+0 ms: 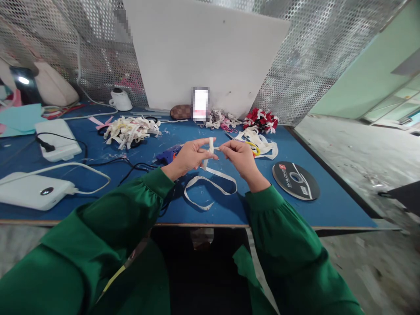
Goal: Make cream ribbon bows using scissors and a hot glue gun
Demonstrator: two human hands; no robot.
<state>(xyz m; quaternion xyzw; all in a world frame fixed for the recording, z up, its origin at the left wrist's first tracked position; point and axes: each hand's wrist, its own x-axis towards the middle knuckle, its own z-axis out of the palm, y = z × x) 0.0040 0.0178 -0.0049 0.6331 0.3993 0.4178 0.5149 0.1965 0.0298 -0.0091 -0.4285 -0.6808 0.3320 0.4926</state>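
My left hand [188,157] holds a narrow white ribbon [226,192], its index finger stretched out and a fold of the ribbon standing between finger and thumb. From there the ribbon's long tail drops and curls in a loop on the blue table. Just to the right, my right hand [242,156] pinches a thin part of the ribbon between thumb and index finger, drawn across from the left hand. Behind the left hand lies a blue glue gun [168,154], partly covered. Yellow-handled scissors [256,149] rest beyond the right hand, beside a tangle of white ribbon [267,146].
A black ribbon spool [295,180] lies at the right of the blue table [331,205]. White bow pieces [131,131] are heaped at left, red-and-white ones [260,120] at back. A power bank [33,191] with cable stands front left. A lit phone [201,104] leans against a white board [210,52].
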